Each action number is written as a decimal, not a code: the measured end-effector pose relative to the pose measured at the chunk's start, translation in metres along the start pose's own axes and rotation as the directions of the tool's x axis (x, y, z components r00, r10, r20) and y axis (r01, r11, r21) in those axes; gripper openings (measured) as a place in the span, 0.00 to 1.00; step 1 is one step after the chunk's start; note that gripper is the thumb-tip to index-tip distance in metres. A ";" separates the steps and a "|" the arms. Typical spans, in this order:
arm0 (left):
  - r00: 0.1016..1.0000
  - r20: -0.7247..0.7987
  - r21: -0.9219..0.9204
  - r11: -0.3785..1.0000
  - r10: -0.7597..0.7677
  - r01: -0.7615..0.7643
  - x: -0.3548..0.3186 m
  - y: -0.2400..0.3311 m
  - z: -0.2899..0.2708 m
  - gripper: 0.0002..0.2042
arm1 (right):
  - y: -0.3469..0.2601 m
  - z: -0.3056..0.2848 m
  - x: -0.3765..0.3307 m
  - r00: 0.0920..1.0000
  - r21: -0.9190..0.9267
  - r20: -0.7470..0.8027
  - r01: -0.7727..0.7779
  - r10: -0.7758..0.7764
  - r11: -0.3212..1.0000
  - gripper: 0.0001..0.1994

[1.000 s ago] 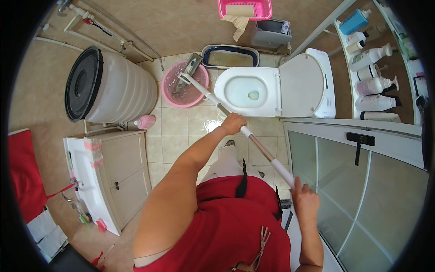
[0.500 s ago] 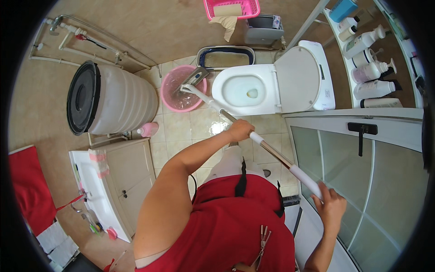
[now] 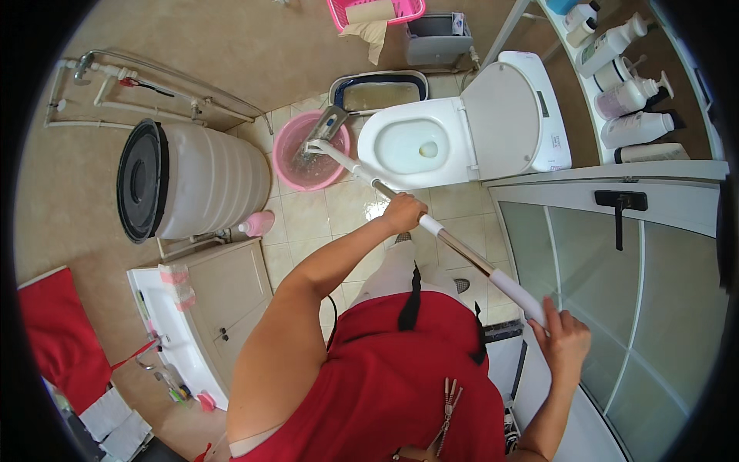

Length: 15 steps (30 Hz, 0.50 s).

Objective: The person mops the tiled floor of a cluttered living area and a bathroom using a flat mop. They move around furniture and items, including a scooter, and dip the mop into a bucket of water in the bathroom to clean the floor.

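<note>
A long-handled flat mop (image 3: pixel 463 248) slants across the view, its white and metallic pole running from far left to near right. My left hand (image 3: pixel 405 213) is closed around the middle of the pole. At the near end, my right hand (image 3: pixel 564 340) holds the white grip, index finger raised along it. The grey mop head (image 3: pixel 329 123) is tilted inside a pink basin (image 3: pixel 279 159), partly over its far rim. Water appears to lie in the basin. Just right of the basin is a white toilet (image 3: pixel 454 165) with its lid raised.
A large lidded barrel (image 3: pixel 215 171) and a pink bottle (image 3: pixel 258 223) stand left, above a sink cabinet (image 3: pixel 223 289). Behind the basin lies a dark-rimmed tray (image 3: pixel 377 75). Bottles fill a white shelf (image 3: pixel 573 50) at right, beyond a glass door (image 3: pixel 593 285).
The whole view has shifted and turned slightly. My right index finger has lifted a little from the grip. Both hands keep hold of the mop, whose head stays in the basin.
</note>
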State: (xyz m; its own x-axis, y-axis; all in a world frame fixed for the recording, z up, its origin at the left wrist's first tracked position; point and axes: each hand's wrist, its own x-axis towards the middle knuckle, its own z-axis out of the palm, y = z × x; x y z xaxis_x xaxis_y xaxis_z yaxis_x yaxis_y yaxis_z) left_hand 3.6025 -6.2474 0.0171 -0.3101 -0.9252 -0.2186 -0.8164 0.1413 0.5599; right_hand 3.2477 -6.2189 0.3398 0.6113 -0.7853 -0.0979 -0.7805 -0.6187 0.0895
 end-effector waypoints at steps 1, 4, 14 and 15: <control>0.999 -0.020 -0.047 0.999 0.024 -0.025 -0.003 0.008 0.000 0.03 | 0.000 -0.009 -0.004 0.998 -0.021 0.053 -0.040 0.041 0.999 0.26; 0.999 -0.035 -0.044 0.999 0.008 -0.009 -0.004 -0.004 0.015 0.03 | -0.009 0.006 0.000 0.999 -0.003 0.045 -0.006 0.006 1.000 0.26; 0.867 0.492 0.221 0.975 -0.084 -0.031 0.008 -0.064 0.052 0.12 | -0.039 0.106 -0.029 0.938 0.261 0.299 -0.259 0.177 0.930 0.24; 0.825 0.558 0.207 0.978 -0.095 -0.028 0.007 -0.061 0.070 0.13 | -0.035 0.115 -0.039 0.867 0.271 0.464 -0.335 0.182 0.902 0.22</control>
State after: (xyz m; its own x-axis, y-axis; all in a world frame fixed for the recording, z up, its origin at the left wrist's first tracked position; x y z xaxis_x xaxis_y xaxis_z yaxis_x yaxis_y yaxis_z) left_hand 3.6163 -6.2380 -0.0750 -0.4499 -0.5801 -0.6791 -0.8908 0.2366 0.3880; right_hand 3.2360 -6.1637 0.2266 0.3266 -0.7834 -0.5289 -0.9446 -0.2893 -0.1548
